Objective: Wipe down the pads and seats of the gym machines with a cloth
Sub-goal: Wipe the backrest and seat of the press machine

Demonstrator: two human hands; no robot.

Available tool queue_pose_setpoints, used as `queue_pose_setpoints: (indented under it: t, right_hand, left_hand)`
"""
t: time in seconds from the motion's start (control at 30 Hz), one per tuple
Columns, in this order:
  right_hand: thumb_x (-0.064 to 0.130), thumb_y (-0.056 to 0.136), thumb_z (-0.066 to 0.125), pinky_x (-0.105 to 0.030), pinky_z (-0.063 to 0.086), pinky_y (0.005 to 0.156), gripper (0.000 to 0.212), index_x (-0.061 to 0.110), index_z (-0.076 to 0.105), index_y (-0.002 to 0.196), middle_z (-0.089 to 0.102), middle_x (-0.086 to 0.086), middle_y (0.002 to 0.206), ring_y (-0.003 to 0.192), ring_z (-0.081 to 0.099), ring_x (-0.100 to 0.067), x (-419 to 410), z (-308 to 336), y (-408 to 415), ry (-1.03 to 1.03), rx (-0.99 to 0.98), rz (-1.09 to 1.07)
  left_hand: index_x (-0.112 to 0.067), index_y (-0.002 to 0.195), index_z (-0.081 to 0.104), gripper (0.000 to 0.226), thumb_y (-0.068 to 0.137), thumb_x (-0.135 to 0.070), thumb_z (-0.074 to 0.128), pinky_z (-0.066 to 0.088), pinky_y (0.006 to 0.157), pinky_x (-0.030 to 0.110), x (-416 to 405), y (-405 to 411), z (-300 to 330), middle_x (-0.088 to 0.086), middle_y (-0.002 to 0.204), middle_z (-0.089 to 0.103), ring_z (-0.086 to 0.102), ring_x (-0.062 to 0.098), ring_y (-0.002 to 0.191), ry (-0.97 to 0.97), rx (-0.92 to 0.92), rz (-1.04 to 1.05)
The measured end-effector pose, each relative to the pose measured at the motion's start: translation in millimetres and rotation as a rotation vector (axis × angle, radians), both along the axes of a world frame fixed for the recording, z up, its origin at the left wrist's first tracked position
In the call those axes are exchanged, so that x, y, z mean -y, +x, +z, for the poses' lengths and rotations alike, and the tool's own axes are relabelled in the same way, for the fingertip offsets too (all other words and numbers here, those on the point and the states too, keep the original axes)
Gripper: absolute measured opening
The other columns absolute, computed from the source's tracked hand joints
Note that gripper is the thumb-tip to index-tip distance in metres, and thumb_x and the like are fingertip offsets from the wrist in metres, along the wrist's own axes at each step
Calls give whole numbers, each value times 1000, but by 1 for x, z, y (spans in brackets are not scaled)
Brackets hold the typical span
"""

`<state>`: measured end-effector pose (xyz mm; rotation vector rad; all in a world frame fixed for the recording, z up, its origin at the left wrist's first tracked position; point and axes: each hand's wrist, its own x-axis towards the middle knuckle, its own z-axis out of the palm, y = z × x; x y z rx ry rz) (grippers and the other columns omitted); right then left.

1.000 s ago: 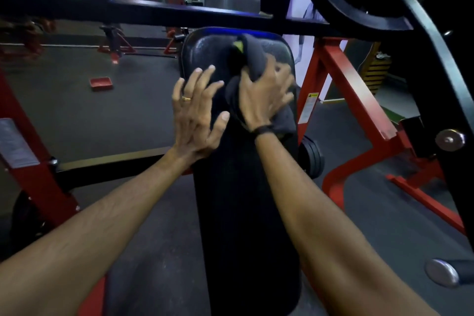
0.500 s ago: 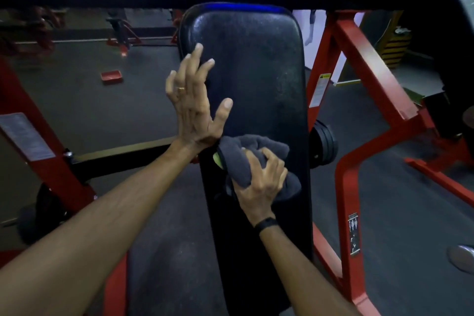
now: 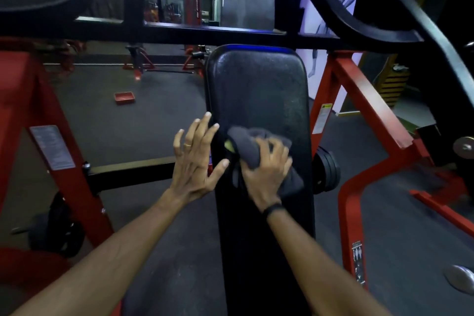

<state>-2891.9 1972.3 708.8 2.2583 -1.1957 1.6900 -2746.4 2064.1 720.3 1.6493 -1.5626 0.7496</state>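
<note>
A long black bench pad (image 3: 259, 90) runs from the bottom of the view up to the black crossbar. My right hand (image 3: 266, 172) grips a bunched dark grey cloth (image 3: 246, 146) with a yellow-green patch and presses it on the middle of the pad. My left hand (image 3: 195, 156) has its fingers spread and straight. It rests against the pad's left edge, beside the cloth.
The red machine frame (image 3: 364, 100) flanks the pad on both sides, and a black crossbar (image 3: 179, 31) spans above it. Black weight plates (image 3: 328, 172) hang right of the pad. A small red tray (image 3: 124, 97) lies on the dark rubber floor (image 3: 143, 123).
My right hand swept the cloth down from the top of the pad to its middle, then edged back up a little. My left hand stayed flat at the pad's left edge.
</note>
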Motion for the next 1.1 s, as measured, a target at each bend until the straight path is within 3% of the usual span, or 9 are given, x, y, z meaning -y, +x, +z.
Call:
queue_pose_setpoints:
  t: [0.13,0.23,0.4,0.5,0.67,0.9,1.0,1.1]
  right_hand:
    - [42,72,67,-46,38,81,46,23,65,113,59,-11,114,103,53,-33,25,116,57,-114,-70,3]
    - [43,70,66,-45,39,81,47,27,66,114,58,-8,116,104,52,-31,28,149,83,-129,-90,-23]
    - [32,70,71,-46,37,81,41,24,71,110,61,-13,122,107,49,-31,11,83,71,-221,-150,84]
    - [31,71,74,-47,37,80,37,23,74,108,64,-13,118,105,51,-30,3,56,60,-241,-160,109]
    - [32,69,78,-48,36,81,45,21,73,113,60,-12,119,104,52,-32,-9,6,39,-258,-184,134]
    - [36,82,60,-49,33,84,43,24,65,123,47,-11,120,102,48,-32,-42,-82,2,-277,-221,150]
    - [40,79,56,-49,31,86,50,27,56,127,46,-12,119,102,46,-32,-67,-141,-31,-189,-332,154]
    - [39,72,53,-47,31,84,59,29,51,130,43,-12,119,100,45,-31,-95,-173,-59,-73,-473,203]
  left_hand:
    - [-8,153,32,76,92,-51,46,17,117,55,-4,7,1,10,166,19,24,30,150,-51,-185,12]
    - [-7,152,33,75,93,-51,45,13,118,50,-3,4,7,10,165,21,25,26,149,-149,-324,9]
    - [-13,152,27,74,97,-61,36,21,114,55,11,2,-2,14,160,32,36,26,144,-240,-444,-2]
    - [-7,150,29,74,96,-57,42,25,112,55,7,7,-28,18,155,38,41,30,140,-213,-424,-3]
    - [-7,145,35,76,84,-45,59,28,108,50,-26,37,-60,19,153,38,42,33,135,38,-161,-54]
    - [-1,137,48,68,77,-33,55,34,105,54,-41,30,-80,21,155,38,44,36,137,400,-69,-45]
    - [-3,139,47,66,80,-24,68,35,109,49,-42,14,-92,18,155,38,42,34,138,438,-137,-2]
    - [-7,137,50,57,85,-24,65,41,104,46,-50,5,-95,12,142,52,52,30,127,387,-326,26]
